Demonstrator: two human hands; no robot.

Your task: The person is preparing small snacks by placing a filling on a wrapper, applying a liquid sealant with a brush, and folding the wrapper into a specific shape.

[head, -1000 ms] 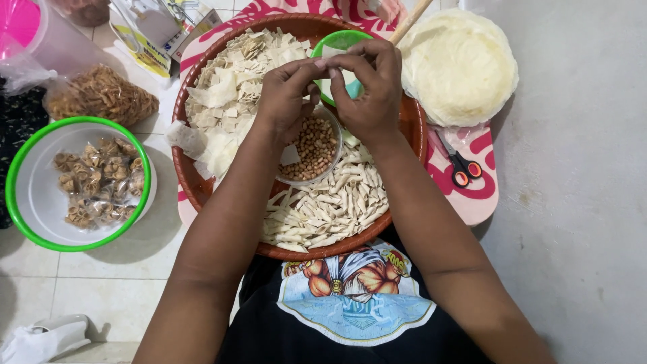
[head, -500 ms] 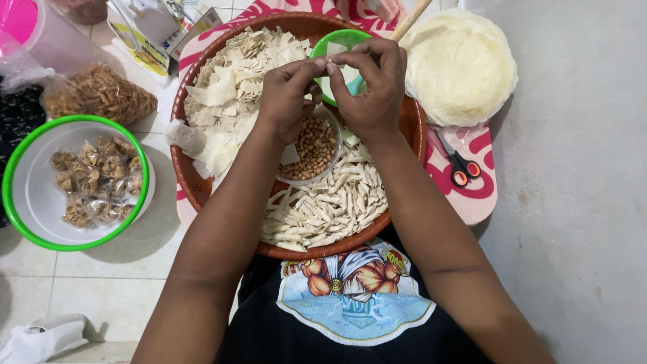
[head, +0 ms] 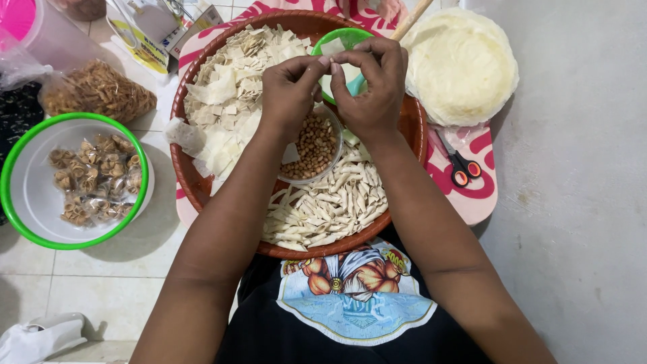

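The person sits on a floor of pale square tiles [head: 101, 283] that gives way, right of the right arm, to bare grey concrete [head: 579, 202]. Both hands meet over the far side of a wide, round, reddish-brown tray [head: 404, 138]: the left hand [head: 290, 94] and the right hand [head: 371, 84] pinch a small pale wrapper piece [head: 332, 48] between fingertips, held just above a little green-rimmed bowl [head: 354, 35]. The piece is thin, off-white and matte, mostly hidden by the fingers. Directly beneath the hands stands a clear cup of brown peanuts [head: 317, 145]. Left of the left hand lies a heap of flat square wrapper cuts [head: 229, 101]; nearer the body, below the wrists, a pile of slim rolled sticks [head: 323, 209]. Right of the right hand rests a round stack of wrapper sheets in thin plastic [head: 461, 64], with red-handled scissors [head: 461, 165] beside it on a pink patterned board [head: 482, 195]. Far left of the left arm sits a green-rimmed white bowl [head: 27, 189] holding bagged brown snacks [head: 94, 175].
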